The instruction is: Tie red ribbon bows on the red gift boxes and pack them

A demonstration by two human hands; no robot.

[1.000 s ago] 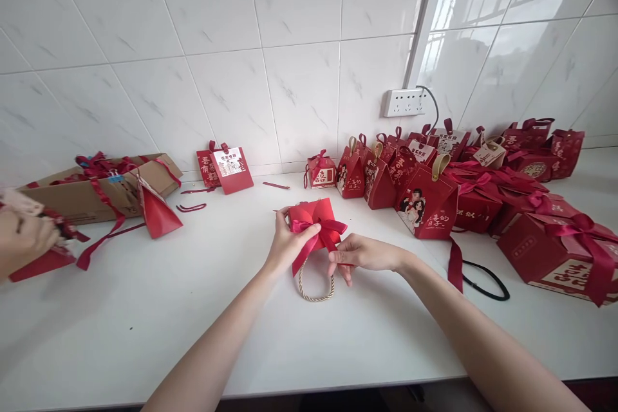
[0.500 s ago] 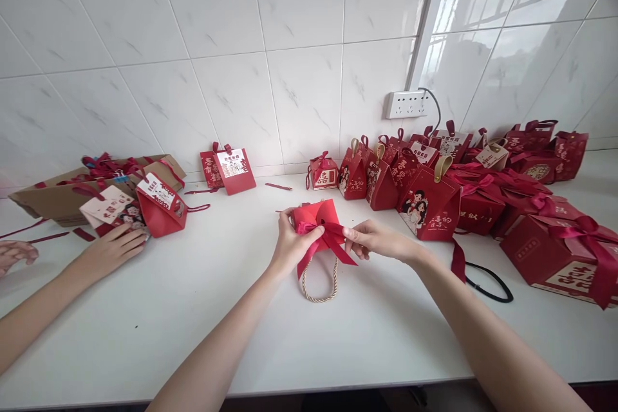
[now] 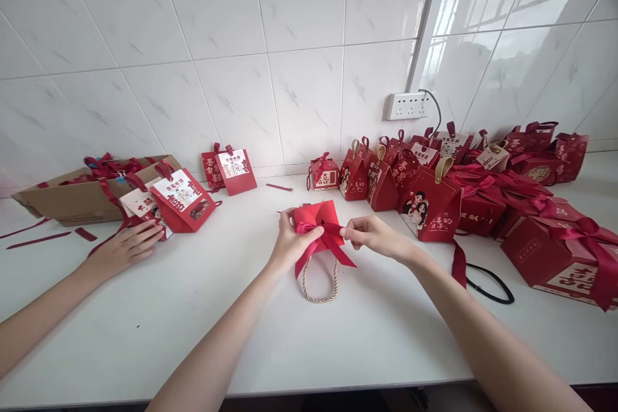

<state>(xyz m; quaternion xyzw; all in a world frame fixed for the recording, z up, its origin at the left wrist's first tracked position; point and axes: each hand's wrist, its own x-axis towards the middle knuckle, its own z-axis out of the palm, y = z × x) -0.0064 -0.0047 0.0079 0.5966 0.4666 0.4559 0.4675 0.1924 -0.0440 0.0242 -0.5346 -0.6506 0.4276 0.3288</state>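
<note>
Box [image 3: 329, 211] at mid-frame, on the counter [image 3: 193, 341]. At left, a co-worker's hand [image 3: 131, 244] has slid two bags [image 3: 205, 209] rightward, apart from your work. Your left hand [image 3: 292, 238] grips the box's left side, thumb pressing the ribbon [image 3: 345, 256]. Your right hand [image 3: 374, 235], just right of the box, has risen from the ribbon's tail and pinches nearer the knot, so work seems centred there.
</note>
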